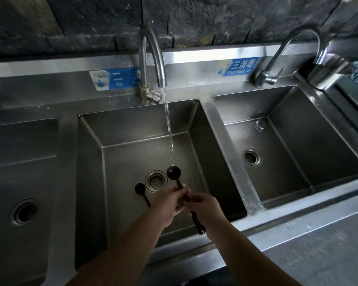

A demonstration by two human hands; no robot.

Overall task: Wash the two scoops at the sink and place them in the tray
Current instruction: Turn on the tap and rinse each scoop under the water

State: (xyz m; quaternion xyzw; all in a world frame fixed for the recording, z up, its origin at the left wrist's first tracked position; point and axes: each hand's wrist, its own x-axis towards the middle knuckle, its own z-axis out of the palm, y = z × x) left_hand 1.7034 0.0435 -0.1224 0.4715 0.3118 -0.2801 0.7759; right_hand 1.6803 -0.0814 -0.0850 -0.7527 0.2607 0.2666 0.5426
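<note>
Larger dark long-handled scoop (174,172) held over the middle stainless steel sink basin (132,129), round bowl up at twelve o'clock from the hands, just under the foot of the thin water stream (168,124) running from the curved steel faucet (151,56). Left hand (170,205) wrapped round the upper handle just below the bowl, grip pressed together on the scoop. Right hand (205,207) at three o'clock of the left, touching it, grip pinching the same handle lower down; dark handle end poking out beneath the right wrist toward six o'clock. Smaller dark round-bowled scoop (142,193) lying flat on the basin floor, at nine o'clock of the left hand, just beside the round perforated steel drain strainer (155,181), handle pointing toward five o'clock. Second steel basin (298,124) at three o'clock with its own drain and arched faucet (298,48), tap dry. Third basin (21,162) partly in view at nine o'clock. Blue labels (238,66) stuck along the steel backsplash at twelve o'clock. Wet steel worktop (318,240) at four o'clock, beaded with drops. Tray not identifiable.
</note>
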